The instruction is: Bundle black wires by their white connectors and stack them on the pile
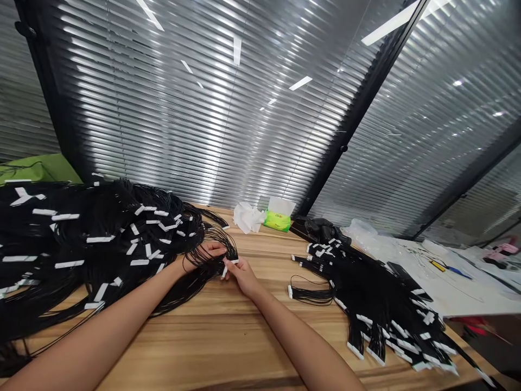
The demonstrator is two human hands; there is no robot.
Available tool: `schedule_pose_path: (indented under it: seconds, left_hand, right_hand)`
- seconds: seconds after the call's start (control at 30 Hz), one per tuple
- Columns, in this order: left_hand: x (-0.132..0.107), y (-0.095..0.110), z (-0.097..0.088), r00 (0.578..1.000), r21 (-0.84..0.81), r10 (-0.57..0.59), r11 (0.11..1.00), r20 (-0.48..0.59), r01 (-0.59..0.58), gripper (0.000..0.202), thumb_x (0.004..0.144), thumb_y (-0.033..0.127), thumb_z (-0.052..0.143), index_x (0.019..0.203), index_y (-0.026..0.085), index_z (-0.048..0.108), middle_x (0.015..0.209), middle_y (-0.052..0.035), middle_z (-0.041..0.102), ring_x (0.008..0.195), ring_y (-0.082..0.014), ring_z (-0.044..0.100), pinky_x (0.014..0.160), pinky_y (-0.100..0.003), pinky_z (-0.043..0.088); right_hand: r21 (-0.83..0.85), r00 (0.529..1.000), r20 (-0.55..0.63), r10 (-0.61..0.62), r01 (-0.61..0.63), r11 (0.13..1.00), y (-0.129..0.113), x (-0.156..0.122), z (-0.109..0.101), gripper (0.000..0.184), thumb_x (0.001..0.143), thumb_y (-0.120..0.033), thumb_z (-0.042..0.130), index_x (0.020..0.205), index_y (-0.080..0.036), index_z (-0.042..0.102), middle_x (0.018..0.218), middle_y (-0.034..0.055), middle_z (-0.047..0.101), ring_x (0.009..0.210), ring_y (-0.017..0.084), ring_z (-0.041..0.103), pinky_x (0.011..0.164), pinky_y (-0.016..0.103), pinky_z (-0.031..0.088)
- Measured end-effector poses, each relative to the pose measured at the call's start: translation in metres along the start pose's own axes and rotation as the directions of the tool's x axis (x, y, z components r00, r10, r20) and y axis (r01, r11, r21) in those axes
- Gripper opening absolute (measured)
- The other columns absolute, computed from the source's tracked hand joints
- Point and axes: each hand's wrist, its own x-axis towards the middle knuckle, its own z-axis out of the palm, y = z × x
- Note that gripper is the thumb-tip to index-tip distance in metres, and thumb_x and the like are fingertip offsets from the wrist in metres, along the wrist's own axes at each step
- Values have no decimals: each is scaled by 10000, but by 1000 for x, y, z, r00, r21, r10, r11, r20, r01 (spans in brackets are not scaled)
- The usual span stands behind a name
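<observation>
Hands (210, 250) (244, 276) on white-ended black wires (191, 285)

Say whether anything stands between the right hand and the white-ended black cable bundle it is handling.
Nothing visible does: the right hand touches the cable bundle directly, with its fingertips at a white end piece. The left hand sits among the cables beside it.

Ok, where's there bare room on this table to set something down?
Bare table shows between the forearms, between right hand and tissue pack, and between right forearm and smaller cable pile. Crowded: left, under the larger cable pile, and right, under the smaller.
</observation>
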Motion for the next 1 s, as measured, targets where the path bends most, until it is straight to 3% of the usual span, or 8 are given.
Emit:
schedule_pose_path:
  seconds: [0.13, 0.23, 0.4, 0.6, 0.8, 1.0]
  left_hand:
    - [-6, 6, -1, 998, -62, -58, 996, 28, 60, 336, 718, 486, 635, 630, 161, 647, 577, -14, 625, 520, -131, 539, 516, -250, 448]
    - [-5, 7, 3, 998, -89, -70, 994, -9, 69, 353, 749, 507, 590, 679, 168, 662, 602, -27, 646, 517, -142, 558, 505, -260, 457]
    - [1, 2, 7, 991, -64, -43, 997, -126, 35, 301, 712, 464, 655, 775, 174, 706, 787, -66, 725, 688, -193, 643, 667, -314, 520]
    - [-1, 1, 8, 980, -4, 15, 1000, -197, -16, 281, 726, 439, 659, 822, 182, 719, 848, -62, 733, 794, -208, 653, 766, -336, 522]
    - [0, 3, 6, 979, 52, 40, 998, -201, -31, 277, 710, 444, 662, 781, 182, 718, 816, -59, 730, 778, -209, 647, 779, -346, 515]
    - [-2, 9, 7, 986, 52, 94, 995, -139, -87, 276, 721, 456, 646, 732, 186, 702, 781, -52, 709, 748, -189, 634, 752, -319, 509]
  right_hand:
    - [-8, 1000, 1, 4, -4, 1000, -1, -2, 1, 403, 644, -571, 699, 703, -182, 611, 524, -33, 573, 457, 96, 472, 485, 228, 357]
    - [-16, 999, -33, -16, 16, 1000, -2, 0, 1, 401, 664, -573, 683, 678, -182, 594, 526, -26, 579, 464, 97, 466, 499, 232, 355]
    - [-37, 993, -100, -55, 52, 998, -2, 1, 0, 396, 691, -561, 667, 650, -183, 559, 528, -30, 561, 468, 91, 448, 504, 232, 337]
    - [-67, 988, -125, -90, 82, 994, 3, 0, 0, 388, 696, -555, 666, 720, -180, 572, 516, -46, 521, 464, 91, 432, 478, 229, 305]
    - [-83, 987, -129, -96, 85, 993, 2, -3, 1, 389, 692, -556, 668, 738, -181, 577, 530, -45, 524, 462, 88, 414, 473, 230, 307]
    - [-81, 988, -137, -78, 67, 994, 0, -2, 0, 401, 691, -575, 658, 725, -186, 568, 494, -46, 523, 453, 98, 437, 475, 235, 310]
